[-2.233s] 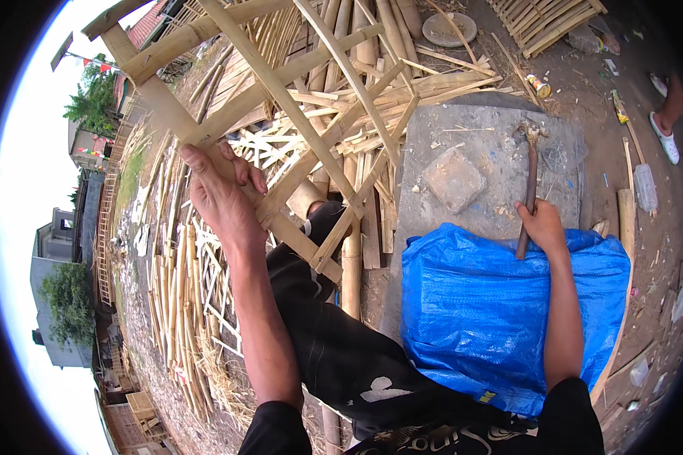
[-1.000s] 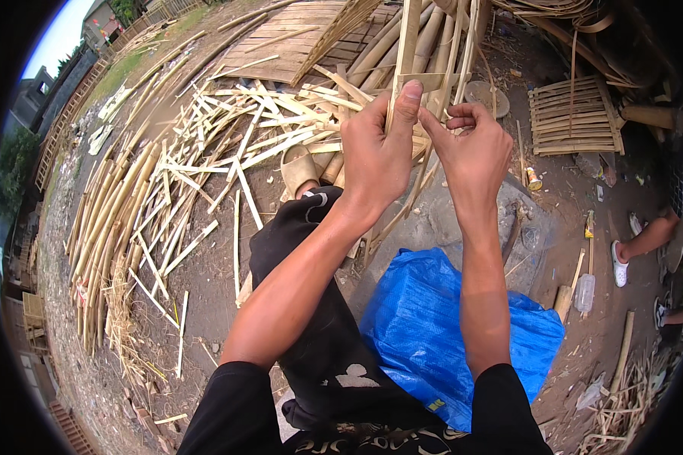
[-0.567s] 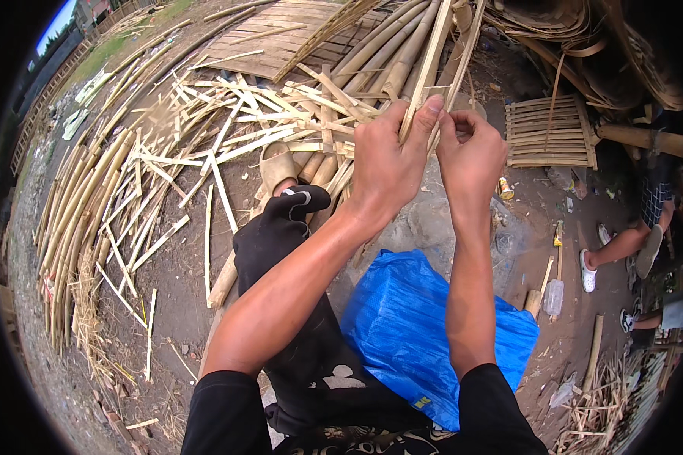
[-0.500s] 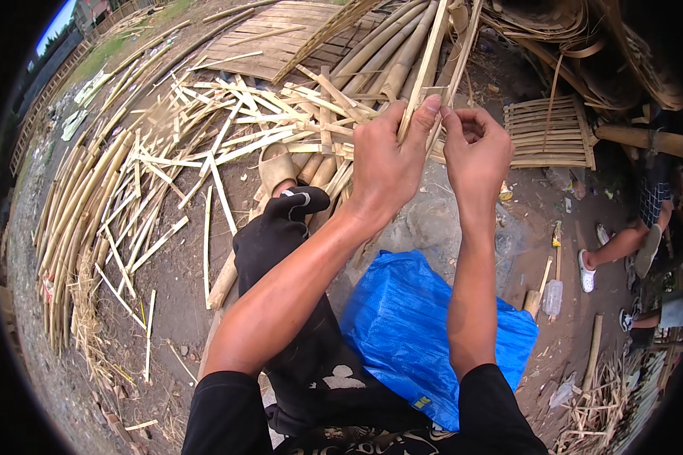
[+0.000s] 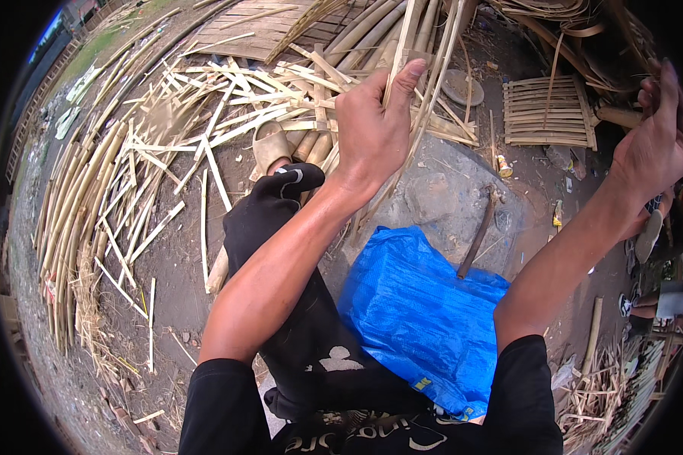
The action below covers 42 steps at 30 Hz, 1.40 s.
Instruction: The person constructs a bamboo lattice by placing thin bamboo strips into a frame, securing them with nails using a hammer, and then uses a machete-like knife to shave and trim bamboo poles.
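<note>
My left hand (image 5: 376, 129) is closed around pale split bamboo strips (image 5: 407, 36), thumb pressed along them, at the upper middle. A thin, long bamboo strip (image 5: 442, 64) curves past the right side of this hand and runs down behind the wrist. Far out at the right, my right hand (image 5: 655, 140) is lifted near the rolled bamboo sheets (image 5: 542, 17), its fingers stretched upward and holding nothing that I can see. Part of that hand is lost in the dark rim. A blue tarp (image 5: 425, 303) lies over my lap, below both forearms.
Loose bamboo strips (image 5: 228, 136) lie heaped at the left, beside long bamboo poles (image 5: 72, 227). A dark stick (image 5: 478, 235) leans from a grey stone slab (image 5: 440, 186) onto the tarp. Farther back lies a slatted bamboo panel (image 5: 548, 114). Another person's leg (image 5: 641, 224) shows at right.
My right hand has left the strips beside my left hand and swung far to the right. My left hand has moved slightly up, still gripping the strips. The dark stick has come into view.
</note>
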Tool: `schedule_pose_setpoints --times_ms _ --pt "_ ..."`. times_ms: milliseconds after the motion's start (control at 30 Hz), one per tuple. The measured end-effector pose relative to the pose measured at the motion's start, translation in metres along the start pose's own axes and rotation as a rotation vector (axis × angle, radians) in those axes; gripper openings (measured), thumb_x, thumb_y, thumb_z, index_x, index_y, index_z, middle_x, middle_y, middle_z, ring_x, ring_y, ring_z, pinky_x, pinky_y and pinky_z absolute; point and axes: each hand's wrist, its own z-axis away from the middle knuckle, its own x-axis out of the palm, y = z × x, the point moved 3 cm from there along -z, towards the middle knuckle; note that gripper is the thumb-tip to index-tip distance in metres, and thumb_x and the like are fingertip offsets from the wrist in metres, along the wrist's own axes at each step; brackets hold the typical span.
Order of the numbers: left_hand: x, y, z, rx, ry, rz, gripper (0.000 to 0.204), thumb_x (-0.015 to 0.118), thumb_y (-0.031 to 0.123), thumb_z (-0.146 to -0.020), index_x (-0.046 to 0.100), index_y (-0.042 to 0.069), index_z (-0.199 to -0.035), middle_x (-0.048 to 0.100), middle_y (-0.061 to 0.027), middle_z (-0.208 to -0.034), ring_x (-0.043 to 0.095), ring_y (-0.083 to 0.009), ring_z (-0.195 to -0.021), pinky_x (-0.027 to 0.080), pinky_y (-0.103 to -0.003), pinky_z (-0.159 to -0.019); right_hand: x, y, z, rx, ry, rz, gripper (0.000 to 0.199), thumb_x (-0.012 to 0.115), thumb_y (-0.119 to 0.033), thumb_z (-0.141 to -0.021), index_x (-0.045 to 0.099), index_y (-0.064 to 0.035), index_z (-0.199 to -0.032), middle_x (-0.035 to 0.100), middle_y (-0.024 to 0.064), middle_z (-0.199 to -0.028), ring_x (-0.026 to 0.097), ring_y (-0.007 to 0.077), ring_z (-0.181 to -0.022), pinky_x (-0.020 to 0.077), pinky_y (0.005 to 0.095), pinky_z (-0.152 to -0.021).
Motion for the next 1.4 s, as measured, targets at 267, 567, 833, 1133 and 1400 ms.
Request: schedule_pose_setpoints --times_ms 267,567,833,1133,1400 --pt "-0.017 0.003 -0.006 -0.067 0.045 0.140 0.064 0.050 0.055 -0.102 0.059 -0.001 -0.074 0.043 0.0016 -0.049 0.045 -0.0063 -0.039 0.036 -0.024 -0.035 -0.108 0.110 0.261 0.935 -0.845 0.264 0.050 0.078 -0.019 -0.086 0.062 0.0049 -0.127 0.072 0.0144 -0.112 0.068 0.0163 -0.104 0.0523 0.0270 -0.082" --pt "-0.013 0.004 -0.009 -0.127 0.025 -0.068 0.067 0.040 0.062 -0.102 0.054 -0.001 -0.084 0.047 -0.0048 -0.061 0.049 -0.0158 -0.044 0.041 -0.028 -0.042 -0.150 0.111 0.386 1.222 -0.691 0.127 0.016 0.070 -0.012 -0.093 0.072 0.0010 -0.101 0.073 0.0041 -0.079 0.064 0.0052 -0.069 0.0483 0.0219 -0.064" --pt "0.017 -0.001 -0.008 -0.144 0.040 -0.124 0.062 0.038 0.060 -0.103 0.052 0.001 -0.090 0.045 -0.0050 -0.062 0.047 -0.0166 -0.044 0.043 -0.030 -0.041 -0.149 0.112 0.371 1.177 -0.725 0.188 0.011 0.072 -0.010 -0.089 0.071 -0.0002 -0.095 0.069 0.0053 -0.070 0.061 0.0061 -0.063 0.0489 0.0246 -0.059" --pt "0.022 -0.006 -0.025 -0.208 0.022 -0.033 0.063 0.028 0.062 -0.104 0.050 0.005 -0.090 0.044 -0.0048 -0.062 0.046 -0.0169 -0.046 0.042 -0.032 -0.042 -0.149 0.114 0.375 1.195 -0.699 0.138 0.011 0.072 -0.011 -0.089 0.070 -0.0001 -0.093 0.066 0.0047 -0.067 0.058 0.0074 -0.059 0.0487 0.0257 -0.058" --pt "0.025 -0.014 -0.017 -0.175 0.030 -0.085 0.063 0.031 0.061 -0.105 0.051 0.003 -0.092 0.044 -0.0046 -0.066 0.045 -0.0145 -0.050 0.044 -0.029 -0.043 -0.149 0.115 0.377 1.193 -0.700 0.136 0.012 0.072 -0.011 -0.089 0.070 -0.0003 -0.094 0.067 0.0056 -0.069 0.058 0.0070 -0.061 0.0483 0.0259 -0.058"
